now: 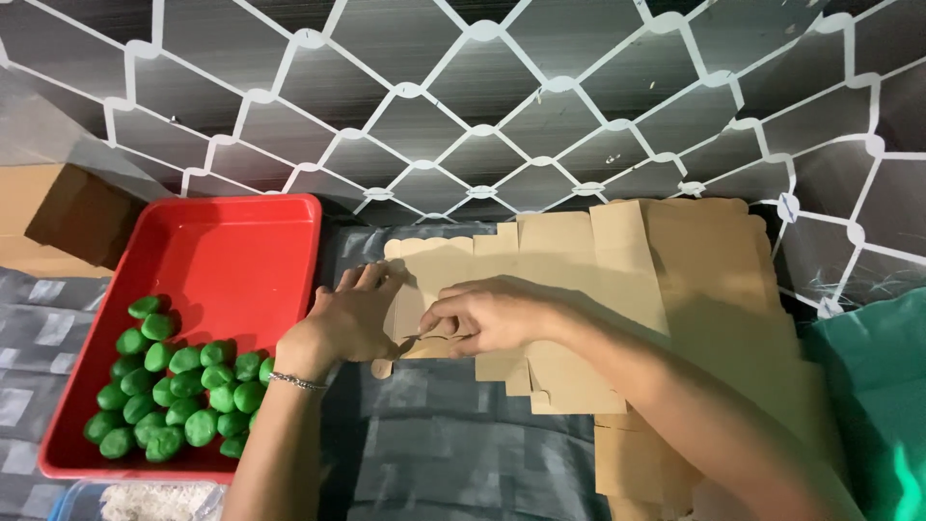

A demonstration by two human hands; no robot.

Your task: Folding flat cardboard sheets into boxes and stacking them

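A flat brown cardboard box blank (550, 256) lies on the dark patterned surface in front of me, on top of a stack of similar blanks (704, 289). My left hand (347, 323) presses down on the blank's left end, fingers spread over its edge. My right hand (487, 318) pinches a small flap of the same blank near its lower left part. A thin bracelet sits on my left wrist.
A red plastic tray (231, 256) stands at the left, with several green oval pieces (178, 391) piled in its near half. A container of white grains (159, 502) shows at the bottom left. A teal cloth (883, 386) lies at the right. A dark wall with a white lattice pattern rises behind.
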